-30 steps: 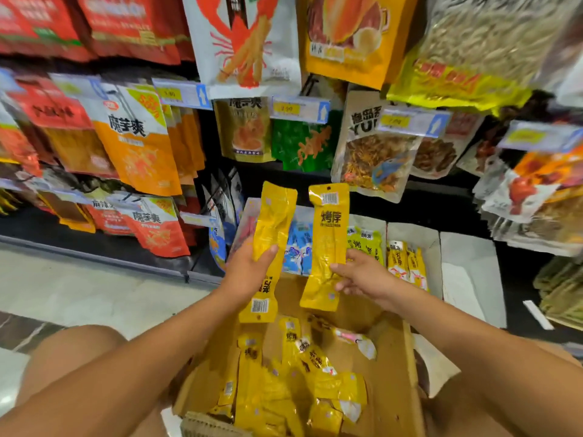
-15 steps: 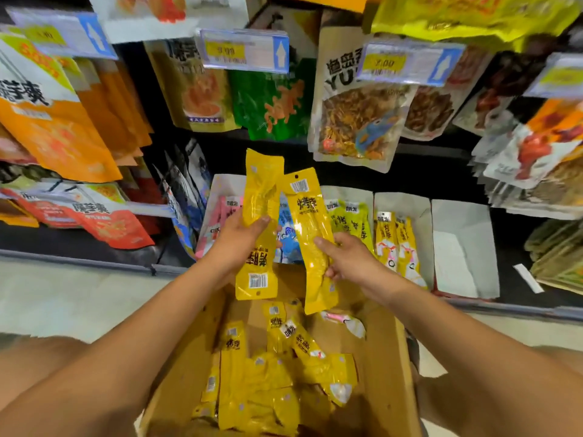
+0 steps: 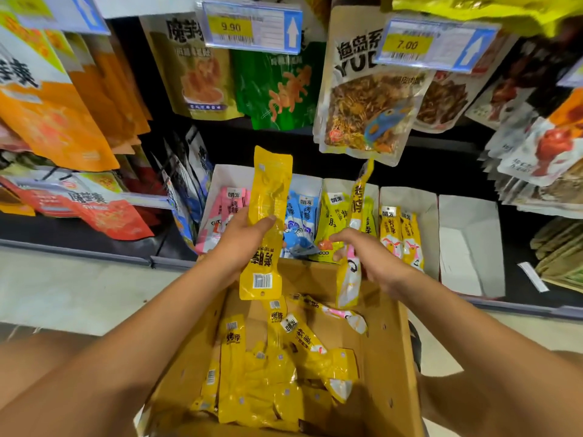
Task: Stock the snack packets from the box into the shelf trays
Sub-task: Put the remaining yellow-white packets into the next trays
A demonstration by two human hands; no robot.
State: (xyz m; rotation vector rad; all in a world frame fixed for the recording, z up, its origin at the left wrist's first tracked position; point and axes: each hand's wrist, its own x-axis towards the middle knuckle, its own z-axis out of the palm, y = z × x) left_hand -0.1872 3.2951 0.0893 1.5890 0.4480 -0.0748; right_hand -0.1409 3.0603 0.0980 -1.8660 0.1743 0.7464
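I see one yellow snack packet held upright in the left hand, thumb and fingers wrapped round its middle, just above the open cardboard box. The right hand pinches a second yellow packet, turned edge-on, in front of the white shelf trays. Loose yellow packets lie in the box. Larger snack bags and price tags hang above.
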